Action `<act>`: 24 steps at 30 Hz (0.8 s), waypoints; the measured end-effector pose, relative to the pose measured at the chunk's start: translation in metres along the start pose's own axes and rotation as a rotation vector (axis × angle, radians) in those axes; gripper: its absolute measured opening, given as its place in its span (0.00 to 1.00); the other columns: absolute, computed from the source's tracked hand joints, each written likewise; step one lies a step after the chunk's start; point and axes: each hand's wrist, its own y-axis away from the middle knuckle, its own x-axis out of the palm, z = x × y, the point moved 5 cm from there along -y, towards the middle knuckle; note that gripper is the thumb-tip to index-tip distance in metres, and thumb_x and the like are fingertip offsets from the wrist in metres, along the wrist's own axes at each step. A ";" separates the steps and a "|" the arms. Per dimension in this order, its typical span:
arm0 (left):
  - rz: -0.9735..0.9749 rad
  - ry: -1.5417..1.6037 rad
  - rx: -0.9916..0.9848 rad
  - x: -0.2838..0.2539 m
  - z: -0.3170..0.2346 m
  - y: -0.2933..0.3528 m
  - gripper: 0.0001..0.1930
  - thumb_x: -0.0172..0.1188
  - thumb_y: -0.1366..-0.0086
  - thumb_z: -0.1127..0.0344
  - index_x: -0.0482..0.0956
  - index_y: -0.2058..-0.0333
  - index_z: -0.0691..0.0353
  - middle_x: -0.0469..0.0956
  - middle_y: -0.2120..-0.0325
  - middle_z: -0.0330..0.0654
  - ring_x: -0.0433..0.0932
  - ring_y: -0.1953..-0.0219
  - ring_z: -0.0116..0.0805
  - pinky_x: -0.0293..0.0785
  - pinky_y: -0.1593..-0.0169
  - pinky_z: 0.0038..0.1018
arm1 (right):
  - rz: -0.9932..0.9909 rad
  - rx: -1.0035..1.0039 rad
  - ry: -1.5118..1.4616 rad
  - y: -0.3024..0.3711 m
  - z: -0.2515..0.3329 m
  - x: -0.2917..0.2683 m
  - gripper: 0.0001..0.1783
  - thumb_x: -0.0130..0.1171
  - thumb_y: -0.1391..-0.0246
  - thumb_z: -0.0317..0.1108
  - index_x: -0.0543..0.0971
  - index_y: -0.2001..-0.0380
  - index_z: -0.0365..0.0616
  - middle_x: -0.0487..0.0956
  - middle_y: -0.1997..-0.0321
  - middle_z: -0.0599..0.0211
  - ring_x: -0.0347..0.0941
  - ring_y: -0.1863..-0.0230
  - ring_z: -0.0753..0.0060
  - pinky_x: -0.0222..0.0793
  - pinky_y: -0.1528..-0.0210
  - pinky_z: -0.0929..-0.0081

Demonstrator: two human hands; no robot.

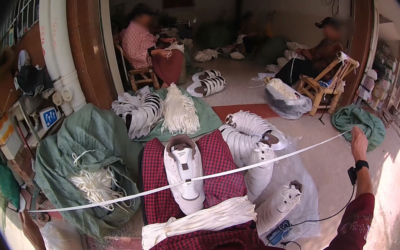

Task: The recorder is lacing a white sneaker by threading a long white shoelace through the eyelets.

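Observation:
A flat white shoelace [273,160] is pulled nearly straight across the view. My left hand [31,229], low at the far left, pinches one end. At the right, my raised right hand [359,142] grips the other end. Between them, the lace crosses a white sneaker [183,164] on my checked lap, at a small dark spot near its front. Whether it runs through an eyelet there or only over it, I cannot tell. The sneaker's collar faces away and its toe points toward me. Closer to me, a thick bundle of white laces [198,220] lies across my lap.
Nested white shoe uppers [249,144] curve along my right on clear plastic. A green sack [56,166] holding loose laces [96,186] stands at left. Ahead lie a lace pile [178,110] and more uppers [139,114]. People sit beyond; a bamboo chair [326,86] stands right.

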 end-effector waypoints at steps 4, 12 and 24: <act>-0.443 -0.098 0.159 -0.017 -0.046 -0.005 0.12 0.57 0.28 0.70 0.81 0.47 0.56 0.73 0.51 0.51 0.75 0.47 0.50 0.73 0.46 0.38 | -0.481 0.031 0.050 0.001 0.013 -0.025 0.11 0.49 0.32 0.31 0.80 0.57 0.39 0.78 0.65 0.51 0.70 0.59 0.44 0.66 0.55 0.52; -0.200 0.892 0.258 0.014 -0.346 0.017 0.14 0.52 0.27 0.76 0.83 0.48 0.62 0.73 0.59 0.36 0.71 0.64 0.20 0.68 0.60 0.17 | 0.036 0.177 -1.376 0.017 0.302 0.020 0.12 0.63 0.35 0.35 0.84 0.53 0.39 0.82 0.69 0.72 0.65 0.76 0.89 0.59 0.74 0.86; 0.790 1.557 0.229 0.073 -0.533 0.131 0.09 0.58 0.32 0.82 0.83 0.56 0.68 0.78 0.58 0.40 0.82 0.59 0.25 0.79 0.53 0.21 | 0.871 -0.408 -1.552 0.096 0.507 -0.025 0.05 0.67 0.45 0.24 0.79 0.68 0.36 0.81 0.72 0.71 0.75 0.69 0.88 0.71 0.67 0.82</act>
